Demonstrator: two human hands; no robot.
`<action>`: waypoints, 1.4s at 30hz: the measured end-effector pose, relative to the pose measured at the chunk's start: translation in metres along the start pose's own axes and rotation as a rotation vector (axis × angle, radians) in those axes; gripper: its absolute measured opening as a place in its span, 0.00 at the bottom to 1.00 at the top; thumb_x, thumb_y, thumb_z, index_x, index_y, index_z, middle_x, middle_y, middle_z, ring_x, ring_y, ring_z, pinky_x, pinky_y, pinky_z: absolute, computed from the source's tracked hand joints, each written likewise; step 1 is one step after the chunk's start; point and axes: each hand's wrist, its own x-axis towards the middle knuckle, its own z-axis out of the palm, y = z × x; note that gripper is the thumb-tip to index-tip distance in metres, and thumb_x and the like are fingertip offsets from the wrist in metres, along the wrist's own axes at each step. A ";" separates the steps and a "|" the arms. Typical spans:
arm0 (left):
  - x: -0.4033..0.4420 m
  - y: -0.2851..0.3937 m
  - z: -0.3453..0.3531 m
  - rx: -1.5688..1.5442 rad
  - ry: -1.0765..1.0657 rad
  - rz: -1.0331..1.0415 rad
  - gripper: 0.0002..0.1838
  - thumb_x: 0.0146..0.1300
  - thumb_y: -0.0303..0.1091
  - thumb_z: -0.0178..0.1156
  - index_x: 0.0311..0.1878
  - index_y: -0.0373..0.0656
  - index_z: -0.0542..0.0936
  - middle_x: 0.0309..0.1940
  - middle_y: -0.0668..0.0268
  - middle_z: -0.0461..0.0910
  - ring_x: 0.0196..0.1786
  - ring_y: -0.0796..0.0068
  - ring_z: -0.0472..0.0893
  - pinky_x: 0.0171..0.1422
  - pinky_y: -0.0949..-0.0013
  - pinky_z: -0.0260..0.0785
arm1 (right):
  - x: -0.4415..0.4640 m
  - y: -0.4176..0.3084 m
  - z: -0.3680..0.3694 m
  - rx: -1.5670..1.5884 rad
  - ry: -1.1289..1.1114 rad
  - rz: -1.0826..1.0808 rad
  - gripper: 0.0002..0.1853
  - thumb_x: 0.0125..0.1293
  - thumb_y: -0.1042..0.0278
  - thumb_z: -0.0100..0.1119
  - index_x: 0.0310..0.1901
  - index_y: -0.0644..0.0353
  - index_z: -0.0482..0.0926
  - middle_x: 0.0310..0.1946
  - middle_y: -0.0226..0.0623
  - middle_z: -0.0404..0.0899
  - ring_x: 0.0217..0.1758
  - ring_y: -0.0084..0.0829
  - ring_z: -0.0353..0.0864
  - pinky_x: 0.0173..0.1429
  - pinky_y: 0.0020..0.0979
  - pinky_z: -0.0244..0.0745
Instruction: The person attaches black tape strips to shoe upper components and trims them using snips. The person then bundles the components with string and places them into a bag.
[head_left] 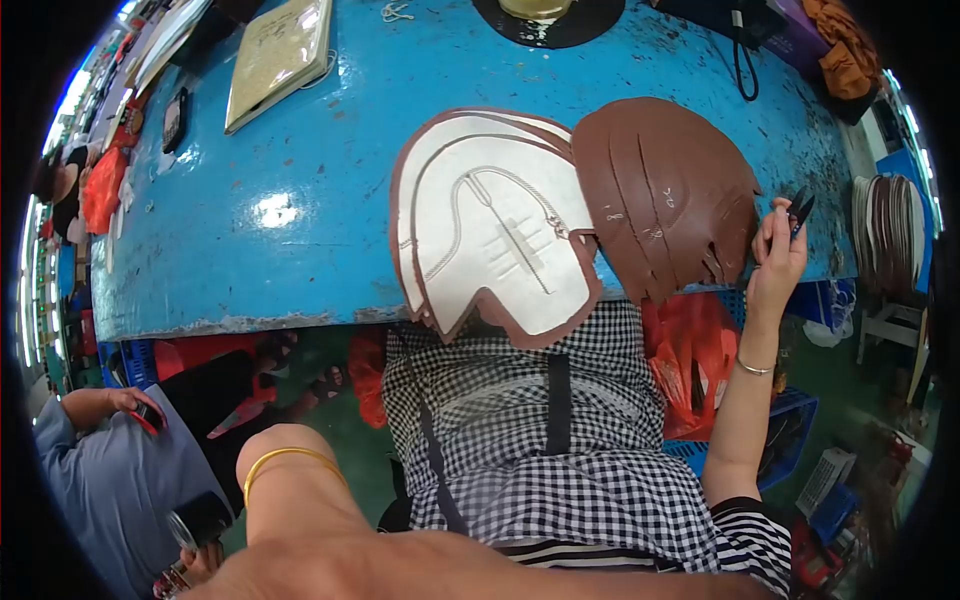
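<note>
In my right hand [777,265] I hold small dark scissors [801,212], their blades pointing up and away, beside the right edge of a stack of brown leather pieces [690,170]. My left arm is folded up close to the camera and wears a gold bangle; the large bare patch at the bottom edge may be my left hand [440,570], but no fingers show. Left of the brown stack lie white-faced pieces [500,210] with brown edges, stitched lines and a notch at the front. Both stacks jut over the table's front edge, onto my checked apron [540,480].
On the blue table [310,230] are a plastic-covered notebook [280,60], a phone [175,120] and a dark round base [550,30]. Red bags [692,350] hang below. More cut pieces [890,235] are stacked at right. Another person [130,480] is at left.
</note>
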 end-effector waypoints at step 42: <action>-0.011 0.026 -0.023 0.142 -0.016 0.000 0.08 0.72 0.35 0.55 0.40 0.41 0.73 0.41 0.57 0.79 0.39 0.62 0.80 0.42 0.59 0.75 | -0.004 -0.001 0.004 -0.136 -0.006 -0.004 0.08 0.75 0.68 0.54 0.49 0.59 0.78 0.26 0.18 0.67 0.23 0.07 0.56 0.25 0.15 0.49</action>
